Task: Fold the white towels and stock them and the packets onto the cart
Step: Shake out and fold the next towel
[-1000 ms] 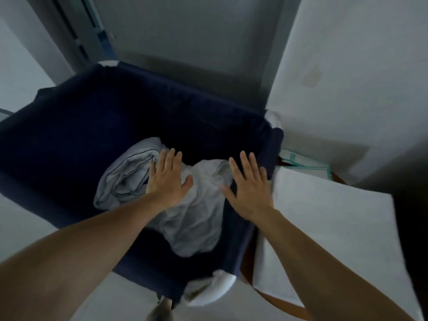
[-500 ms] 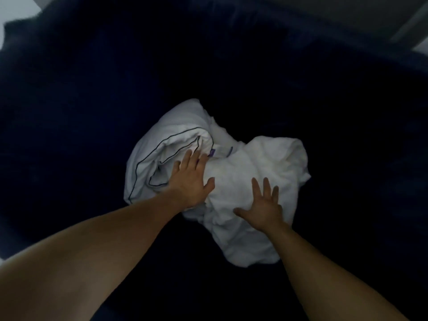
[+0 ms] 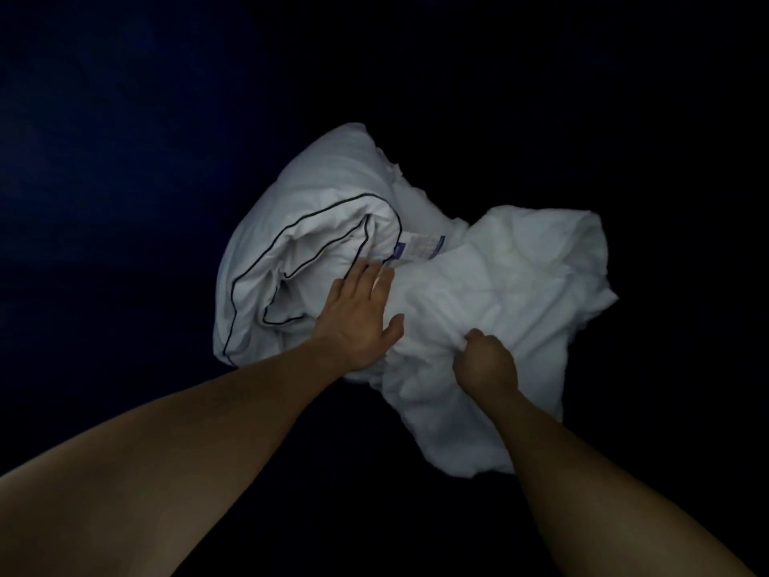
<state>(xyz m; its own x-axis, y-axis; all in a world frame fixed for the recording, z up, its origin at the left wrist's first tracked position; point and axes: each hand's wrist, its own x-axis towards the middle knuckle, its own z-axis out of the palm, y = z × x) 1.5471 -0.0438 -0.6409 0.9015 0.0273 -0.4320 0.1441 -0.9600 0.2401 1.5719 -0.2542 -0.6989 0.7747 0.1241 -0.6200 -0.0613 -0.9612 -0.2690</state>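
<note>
Navy bin (image 3: 104,160) enclosed the crumpled white towel (image 3: 520,276). Piped white linen (image 3: 299,226) touched the towel's left. Left hand (image 3: 358,322) lay flat, fingers straight, on the towel's left edge. Right hand (image 3: 484,362) clenched a fold at the towel's near side. Label (image 3: 420,247) sat at the towel's upper left.

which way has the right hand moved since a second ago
Yes: the right hand went down from the right wall of the dark blue bin onto the crumpled white towel, where it, flat before, now grips the fabric.
</note>
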